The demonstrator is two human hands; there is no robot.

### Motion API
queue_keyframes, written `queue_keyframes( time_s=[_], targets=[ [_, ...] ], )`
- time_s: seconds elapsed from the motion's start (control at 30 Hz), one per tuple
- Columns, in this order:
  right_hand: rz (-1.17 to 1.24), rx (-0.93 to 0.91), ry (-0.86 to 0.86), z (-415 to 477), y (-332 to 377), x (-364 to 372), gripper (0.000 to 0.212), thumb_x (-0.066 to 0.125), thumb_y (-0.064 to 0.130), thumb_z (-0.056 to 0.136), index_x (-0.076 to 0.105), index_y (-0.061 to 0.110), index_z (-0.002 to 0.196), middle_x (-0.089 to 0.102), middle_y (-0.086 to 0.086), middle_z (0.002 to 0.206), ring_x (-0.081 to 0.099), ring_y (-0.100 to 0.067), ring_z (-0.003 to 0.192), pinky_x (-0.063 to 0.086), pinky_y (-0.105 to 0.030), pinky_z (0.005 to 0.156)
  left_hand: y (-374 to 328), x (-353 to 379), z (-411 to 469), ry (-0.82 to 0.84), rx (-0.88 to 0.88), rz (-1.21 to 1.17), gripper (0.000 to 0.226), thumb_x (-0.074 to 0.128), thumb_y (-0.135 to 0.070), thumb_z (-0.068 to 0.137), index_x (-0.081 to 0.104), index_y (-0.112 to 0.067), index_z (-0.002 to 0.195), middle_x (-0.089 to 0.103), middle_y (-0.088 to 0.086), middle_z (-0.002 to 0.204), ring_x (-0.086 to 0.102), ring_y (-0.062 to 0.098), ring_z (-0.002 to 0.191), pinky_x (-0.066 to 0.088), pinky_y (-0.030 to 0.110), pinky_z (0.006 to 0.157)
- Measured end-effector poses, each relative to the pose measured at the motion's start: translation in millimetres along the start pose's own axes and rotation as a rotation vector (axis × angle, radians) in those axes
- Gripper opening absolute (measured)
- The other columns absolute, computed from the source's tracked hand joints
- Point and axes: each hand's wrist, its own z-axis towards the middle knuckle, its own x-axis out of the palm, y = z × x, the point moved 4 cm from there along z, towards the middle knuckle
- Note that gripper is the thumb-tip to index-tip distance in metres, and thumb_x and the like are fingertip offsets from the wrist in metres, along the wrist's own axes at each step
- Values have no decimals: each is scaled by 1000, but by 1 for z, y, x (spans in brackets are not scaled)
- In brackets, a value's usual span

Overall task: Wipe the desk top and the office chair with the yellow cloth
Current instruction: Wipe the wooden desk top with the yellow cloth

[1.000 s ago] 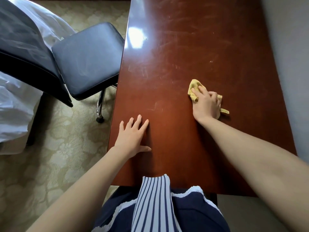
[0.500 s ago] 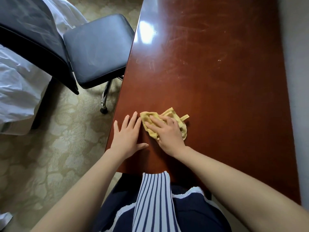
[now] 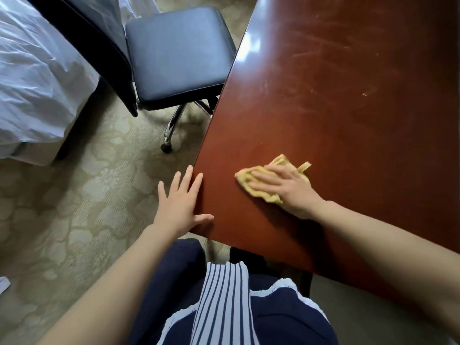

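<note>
Close to the near left edge of the desk top (image 3: pixel 348 108), the right hand (image 3: pixel 288 192) lies flat on the crumpled yellow cloth (image 3: pixel 249 179) — fingers straight, pressing it down, not curled round it. Left hand (image 3: pixel 179 205) is spread wide at the desk's edge, thumb on the wood, holding nothing. Black office chair (image 3: pixel 179 53) sits just beside the desk — white bedding (image 3: pixel 37 75) behind it.
</note>
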Motion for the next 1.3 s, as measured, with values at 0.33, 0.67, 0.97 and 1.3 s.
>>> queue_keyframes(
  time_s=[0.33, 0.67, 0.97, 1.3],
  targets=[
    [233, 1250, -247, 102, 26, -4, 46, 38, 47, 99, 30, 46, 144, 14, 15, 158, 3, -19, 146, -2, -40, 117, 79, -27, 18, -3, 379, 95, 82, 42, -60, 90, 1, -25, 153, -14, -3, 159, -8, 19, 147, -3, 54, 115],
    [220, 1173, -194, 127, 137, 18, 46, 35, 50, 98, 25, 48, 144, 11, 16, 158, -3, -16, 147, -8, -36, 116, 158, -56, 30, 96, 554, 224, 80, 41, -58, 92, 0, -26, 153, -14, -3, 159, -9, 20, 147, -5, 53, 115],
    [128, 1059, -256, 108, 173, 47, 59, 58, 44, 90, 32, 44, 143, 30, 12, 153, 21, -21, 143, 7, -42, 114, 110, -82, 72, 143, 736, 291, 76, 42, -54, 94, 1, -26, 152, -10, -6, 160, -6, 20, 147, -2, 53, 115],
    [126, 1002, -267, 125, 65, 14, 52, 41, 50, 86, 34, 49, 137, 42, 13, 146, 30, -17, 135, 17, -41, 108, 71, -127, 157, 168, 756, 409, 76, 42, -54, 94, 2, -27, 152, -8, -7, 160, -6, 19, 147, -1, 52, 116]
  ],
)
